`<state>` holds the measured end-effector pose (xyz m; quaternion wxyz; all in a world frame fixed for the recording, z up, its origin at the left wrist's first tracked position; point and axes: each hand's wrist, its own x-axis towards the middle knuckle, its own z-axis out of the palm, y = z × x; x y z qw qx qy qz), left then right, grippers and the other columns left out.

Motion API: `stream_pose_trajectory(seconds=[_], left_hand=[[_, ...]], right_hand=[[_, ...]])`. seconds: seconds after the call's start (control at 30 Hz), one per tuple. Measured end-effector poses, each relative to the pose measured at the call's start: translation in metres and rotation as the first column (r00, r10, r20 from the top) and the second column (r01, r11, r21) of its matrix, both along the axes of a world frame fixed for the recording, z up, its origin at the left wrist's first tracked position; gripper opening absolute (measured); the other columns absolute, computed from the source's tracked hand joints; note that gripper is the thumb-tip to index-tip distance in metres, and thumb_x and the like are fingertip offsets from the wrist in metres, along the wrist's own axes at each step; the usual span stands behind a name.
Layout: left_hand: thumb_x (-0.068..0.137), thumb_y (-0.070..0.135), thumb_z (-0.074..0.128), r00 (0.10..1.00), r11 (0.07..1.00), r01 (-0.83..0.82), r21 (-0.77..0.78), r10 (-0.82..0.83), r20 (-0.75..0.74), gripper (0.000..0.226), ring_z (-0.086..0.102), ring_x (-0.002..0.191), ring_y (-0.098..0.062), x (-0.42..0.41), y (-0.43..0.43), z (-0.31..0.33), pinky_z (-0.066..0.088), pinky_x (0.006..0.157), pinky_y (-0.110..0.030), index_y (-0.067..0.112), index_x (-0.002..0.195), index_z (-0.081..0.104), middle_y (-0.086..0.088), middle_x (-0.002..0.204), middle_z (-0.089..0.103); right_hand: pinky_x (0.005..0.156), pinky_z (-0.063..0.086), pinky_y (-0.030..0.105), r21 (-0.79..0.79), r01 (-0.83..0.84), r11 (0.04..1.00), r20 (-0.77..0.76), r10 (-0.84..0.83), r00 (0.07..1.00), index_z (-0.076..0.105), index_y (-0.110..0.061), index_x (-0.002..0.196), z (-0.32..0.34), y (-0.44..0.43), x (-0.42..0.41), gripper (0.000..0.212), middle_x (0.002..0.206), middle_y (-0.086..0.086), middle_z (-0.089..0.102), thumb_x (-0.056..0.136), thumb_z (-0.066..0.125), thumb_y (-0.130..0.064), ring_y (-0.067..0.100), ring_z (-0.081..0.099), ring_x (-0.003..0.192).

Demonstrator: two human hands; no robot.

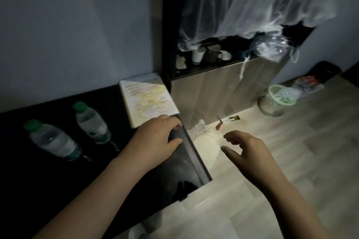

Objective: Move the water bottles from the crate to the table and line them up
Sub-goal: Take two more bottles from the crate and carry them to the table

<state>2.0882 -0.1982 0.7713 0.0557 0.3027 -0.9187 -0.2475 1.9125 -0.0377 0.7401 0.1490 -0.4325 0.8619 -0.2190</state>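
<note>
Two water bottles [52, 139] stand on the worktop [182, 165], left hand [160, 138] resting empty at its edge, right hand [247, 148] with fingers loosely spread, likely reaching next toward the unseen crate.

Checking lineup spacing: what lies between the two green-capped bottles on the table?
Only bare black table separates the nearer bottle from the farther bottle, per the head view.

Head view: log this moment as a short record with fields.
near bottle: clear plastic water bottle with green cap, upright on glossy black table
far bottle: second green-capped water bottle, upright, apart from the first
left hand: rests on the table edge, holds nothing
right hand: open above the pale floor, empty
crate: not in view
</note>
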Motion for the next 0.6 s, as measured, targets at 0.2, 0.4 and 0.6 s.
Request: stream_pose_trajectory(seconds=[0.2,0.4,0.6], left_hand=[[0.082,0.033,0.064,0.977,0.975,0.214,-0.057,-0.213,0.027,0.032,0.058,0.103,-0.016,-0.115,0.094,0.005,0.046,0.089,-0.032,0.026,0.113,0.059,0.007,0.109,0.059],[0.084,0.036,0.063,0.906,0.901,0.424,-0.093,-0.421,0.048,0.033,0.056,0.105,-0.016,-0.219,0.176,0.01,0.045,0.088,-0.031,0.026,0.115,0.058,0.006,0.113,0.058],[0.087,0.037,0.06,0.803,0.796,0.595,-0.109,-0.594,0.051,0.038,0.055,0.104,-0.013,-0.33,0.234,0.006,0.041,0.087,-0.026,0.025,0.122,0.054,0.008,0.118,0.057]], right_hand=[[0.083,0.046,0.026,0.04,0.227,0.973,-0.063,-0.224,0.973,0.062,-0.021,0.114,0.012,0.138,-0.081,0.03,0.113,-0.005,0.066,0.085,0.066,-0.029,0.012,0.061,0.103],[0.088,0.046,0.027,0.077,0.417,0.906,-0.12,-0.406,0.906,0.06,-0.02,0.12,0.022,0.245,-0.15,0.036,0.117,-0.002,0.065,0.086,0.064,-0.032,0.014,0.059,0.108],[0.09,0.047,0.027,0.081,0.563,0.822,-0.16,-0.547,0.822,0.058,-0.021,0.123,0.025,0.314,-0.222,0.039,0.119,-0.003,0.064,0.087,0.062,-0.036,0.012,0.059,0.109]])
